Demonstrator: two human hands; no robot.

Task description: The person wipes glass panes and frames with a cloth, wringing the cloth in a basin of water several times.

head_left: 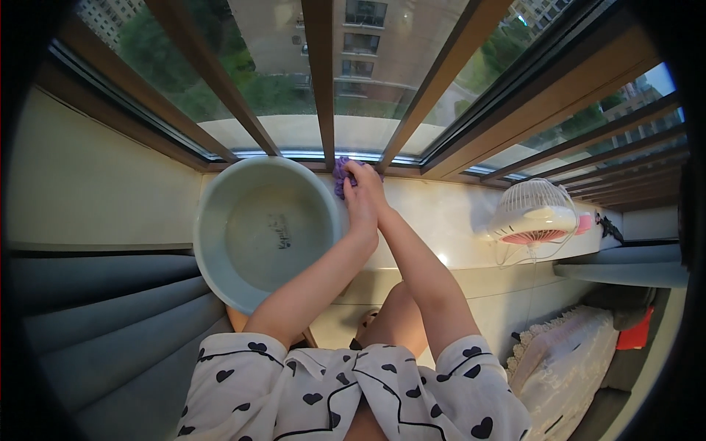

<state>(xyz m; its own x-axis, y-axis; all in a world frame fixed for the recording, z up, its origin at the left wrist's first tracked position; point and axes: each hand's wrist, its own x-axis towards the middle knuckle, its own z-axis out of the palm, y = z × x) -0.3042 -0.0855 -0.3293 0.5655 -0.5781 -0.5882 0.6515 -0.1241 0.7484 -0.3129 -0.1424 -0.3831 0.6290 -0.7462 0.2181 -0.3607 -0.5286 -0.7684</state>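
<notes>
A bunched purple cloth lies on the white sill at the foot of the window bars. Over it is my right hand, its fingers curled round the cloth. My left hand is pressed close against the right one, with its fingertips at the cloth's near side; part of its grip is hidden. Just left of both hands stands a large pale blue-green basin with water in it. My left forearm passes over the basin's right rim.
Brown window bars rise behind the sill. On the sill's right part stands a white and pink fan. Grey curtains hang at the left. A lace-edged white cover lies at the lower right.
</notes>
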